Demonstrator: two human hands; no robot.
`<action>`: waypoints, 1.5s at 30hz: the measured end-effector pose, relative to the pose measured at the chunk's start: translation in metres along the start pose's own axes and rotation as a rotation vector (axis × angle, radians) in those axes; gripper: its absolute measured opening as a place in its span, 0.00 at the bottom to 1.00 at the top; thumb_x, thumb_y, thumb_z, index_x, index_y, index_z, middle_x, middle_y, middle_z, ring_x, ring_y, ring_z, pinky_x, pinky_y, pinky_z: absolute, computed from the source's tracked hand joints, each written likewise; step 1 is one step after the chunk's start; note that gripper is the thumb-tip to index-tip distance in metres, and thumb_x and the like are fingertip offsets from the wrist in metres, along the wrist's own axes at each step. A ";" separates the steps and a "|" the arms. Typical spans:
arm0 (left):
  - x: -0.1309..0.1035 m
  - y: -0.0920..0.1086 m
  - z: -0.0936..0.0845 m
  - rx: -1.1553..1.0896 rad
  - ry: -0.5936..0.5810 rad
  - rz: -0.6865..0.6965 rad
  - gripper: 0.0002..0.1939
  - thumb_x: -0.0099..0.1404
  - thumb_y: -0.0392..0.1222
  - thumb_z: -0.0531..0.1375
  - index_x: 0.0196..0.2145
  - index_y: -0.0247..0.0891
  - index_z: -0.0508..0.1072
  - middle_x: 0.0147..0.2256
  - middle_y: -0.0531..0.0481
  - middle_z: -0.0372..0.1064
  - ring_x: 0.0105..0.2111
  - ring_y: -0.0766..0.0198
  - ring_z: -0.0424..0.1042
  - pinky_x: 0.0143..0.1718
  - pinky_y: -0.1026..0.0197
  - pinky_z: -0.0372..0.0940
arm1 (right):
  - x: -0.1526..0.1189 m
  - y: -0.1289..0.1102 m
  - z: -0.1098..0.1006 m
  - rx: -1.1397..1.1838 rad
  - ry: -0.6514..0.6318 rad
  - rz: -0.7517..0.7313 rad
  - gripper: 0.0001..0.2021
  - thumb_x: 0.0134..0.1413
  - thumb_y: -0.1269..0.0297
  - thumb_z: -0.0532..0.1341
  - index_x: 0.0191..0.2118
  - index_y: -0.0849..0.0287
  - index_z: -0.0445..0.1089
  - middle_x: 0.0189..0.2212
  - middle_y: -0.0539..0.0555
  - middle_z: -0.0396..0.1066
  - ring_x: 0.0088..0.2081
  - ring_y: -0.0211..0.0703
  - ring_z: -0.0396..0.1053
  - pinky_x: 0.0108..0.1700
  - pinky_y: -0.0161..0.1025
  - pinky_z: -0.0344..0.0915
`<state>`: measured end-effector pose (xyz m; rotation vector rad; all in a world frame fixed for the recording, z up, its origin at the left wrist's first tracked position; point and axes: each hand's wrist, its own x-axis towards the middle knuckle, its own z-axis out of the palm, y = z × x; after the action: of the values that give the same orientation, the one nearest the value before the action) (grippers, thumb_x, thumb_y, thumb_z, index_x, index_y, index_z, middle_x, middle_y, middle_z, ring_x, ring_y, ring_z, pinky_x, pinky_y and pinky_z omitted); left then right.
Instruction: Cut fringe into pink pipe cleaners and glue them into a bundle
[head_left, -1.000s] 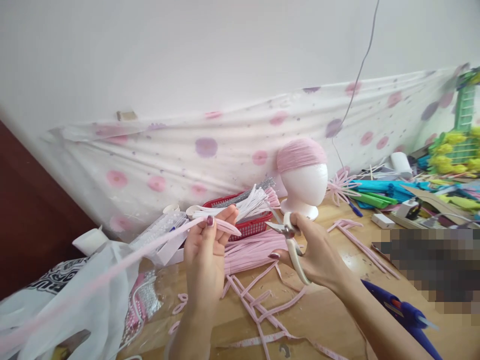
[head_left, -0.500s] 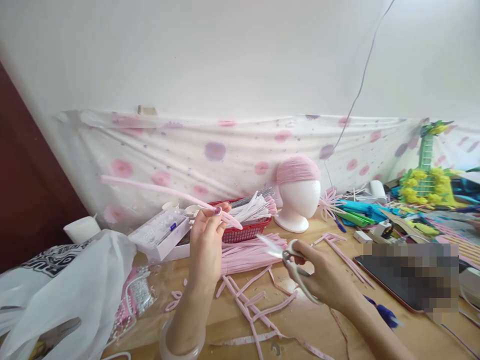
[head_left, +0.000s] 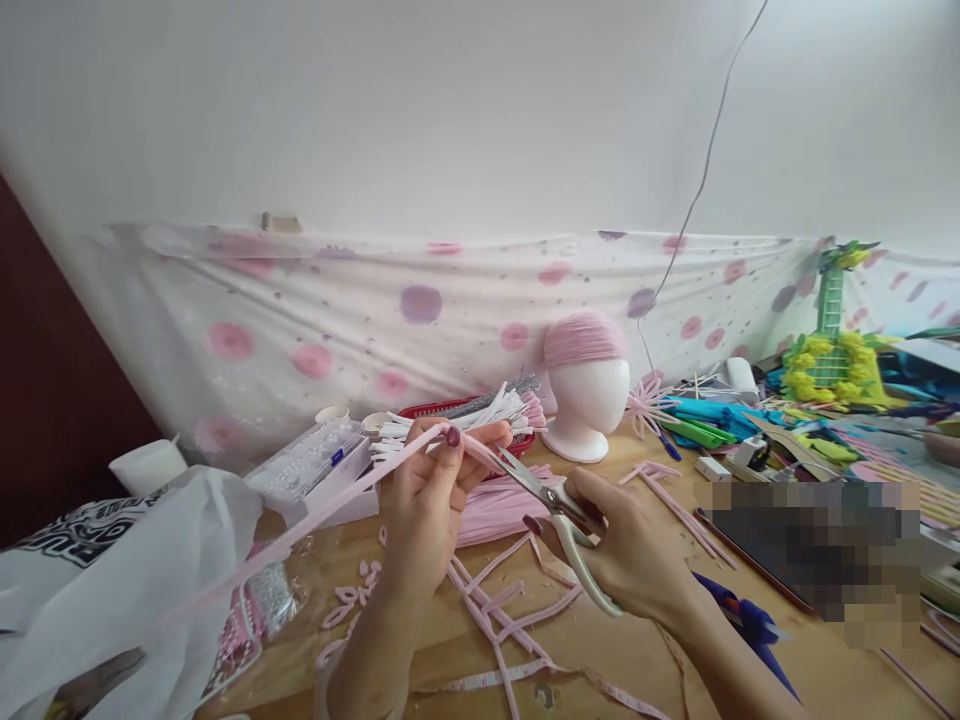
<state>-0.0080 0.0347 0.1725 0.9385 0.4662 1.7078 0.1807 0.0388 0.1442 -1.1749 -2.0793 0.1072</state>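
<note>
Left fingers (head_left: pixel 452 437) pinch the pink strip (head_left: pixel 360 487), right fingers (head_left: pixel 591 488) grip scissors (head_left: pixel 556 498); a slip could nick the nearby left fingertips

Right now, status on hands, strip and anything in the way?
Left hand pinching pink strip. Right hand holding scissors, blades at strip's folded end. Nothing seen between blades and strip; basket close behind.

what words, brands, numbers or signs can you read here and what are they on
No text reads clearly.
White bag: bold black lettering, too creased to read.
Tape measure: markings too small to read.
Phone: screen largely pixelated, nothing readable.
</note>
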 end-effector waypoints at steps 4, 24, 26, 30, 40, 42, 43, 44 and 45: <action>-0.002 -0.005 0.001 -0.002 0.026 0.031 0.12 0.60 0.47 0.66 0.33 0.42 0.67 0.34 0.48 0.81 0.43 0.53 0.79 0.46 0.50 0.72 | 0.002 0.004 0.004 -0.028 0.044 -0.058 0.21 0.50 0.60 0.64 0.25 0.54 0.46 0.18 0.42 0.51 0.20 0.33 0.48 0.24 0.33 0.46; 0.001 -0.014 -0.002 0.105 0.101 0.082 0.10 0.64 0.47 0.64 0.34 0.41 0.67 0.39 0.46 0.81 0.43 0.59 0.79 0.47 0.59 0.72 | 0.012 0.011 0.007 -0.124 0.147 -0.196 0.17 0.51 0.61 0.61 0.23 0.54 0.49 0.14 0.43 0.53 0.17 0.33 0.48 0.22 0.34 0.44; 0.001 -0.014 0.000 0.095 0.117 0.089 0.10 0.63 0.46 0.64 0.34 0.41 0.68 0.38 0.46 0.81 0.42 0.59 0.79 0.46 0.60 0.72 | 0.012 0.011 0.008 -0.133 0.153 -0.197 0.17 0.52 0.60 0.60 0.23 0.54 0.49 0.14 0.43 0.54 0.17 0.33 0.49 0.22 0.34 0.44; 0.001 -0.016 0.002 0.084 0.142 0.096 0.09 0.63 0.46 0.65 0.35 0.42 0.68 0.38 0.47 0.81 0.43 0.59 0.79 0.47 0.59 0.72 | 0.012 0.011 0.009 -0.175 0.181 -0.203 0.16 0.52 0.59 0.59 0.23 0.54 0.50 0.13 0.44 0.55 0.16 0.34 0.50 0.21 0.35 0.43; 0.000 -0.018 0.002 0.062 0.139 0.100 0.07 0.64 0.45 0.64 0.35 0.42 0.69 0.39 0.47 0.81 0.43 0.61 0.79 0.47 0.61 0.72 | 0.011 0.016 0.012 -0.200 0.197 -0.207 0.13 0.48 0.66 0.58 0.23 0.54 0.50 0.14 0.43 0.53 0.17 0.33 0.47 0.22 0.34 0.43; 0.000 -0.018 0.003 0.051 0.128 0.100 0.06 0.64 0.44 0.64 0.35 0.42 0.69 0.39 0.47 0.81 0.42 0.61 0.79 0.45 0.62 0.72 | 0.011 0.016 0.012 -0.144 0.201 -0.193 0.15 0.48 0.66 0.59 0.23 0.54 0.48 0.14 0.42 0.49 0.18 0.33 0.45 0.22 0.33 0.43; 0.000 -0.017 0.004 0.047 0.122 0.099 0.06 0.65 0.43 0.64 0.35 0.42 0.69 0.39 0.47 0.81 0.42 0.61 0.79 0.44 0.63 0.72 | 0.011 0.017 0.012 -0.102 0.194 -0.177 0.16 0.48 0.65 0.59 0.23 0.54 0.47 0.15 0.42 0.48 0.18 0.33 0.44 0.22 0.33 0.44; 0.000 -0.017 0.004 0.045 0.117 0.099 0.06 0.65 0.43 0.63 0.35 0.41 0.69 0.38 0.47 0.81 0.42 0.61 0.80 0.43 0.63 0.73 | 0.011 0.017 0.011 -0.057 0.184 -0.158 0.17 0.48 0.65 0.60 0.23 0.54 0.47 0.16 0.42 0.47 0.19 0.33 0.44 0.22 0.32 0.44; 0.000 -0.017 0.005 0.044 0.113 0.100 0.06 0.65 0.43 0.63 0.35 0.41 0.69 0.38 0.47 0.81 0.42 0.60 0.80 0.42 0.63 0.73 | 0.011 0.017 0.010 -0.015 0.166 -0.138 0.18 0.48 0.64 0.61 0.23 0.54 0.46 0.16 0.41 0.47 0.19 0.33 0.44 0.22 0.32 0.44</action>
<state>0.0061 0.0395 0.1637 0.9125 0.5411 1.8547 0.1830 0.0601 0.1366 -1.0097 -2.0094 -0.0693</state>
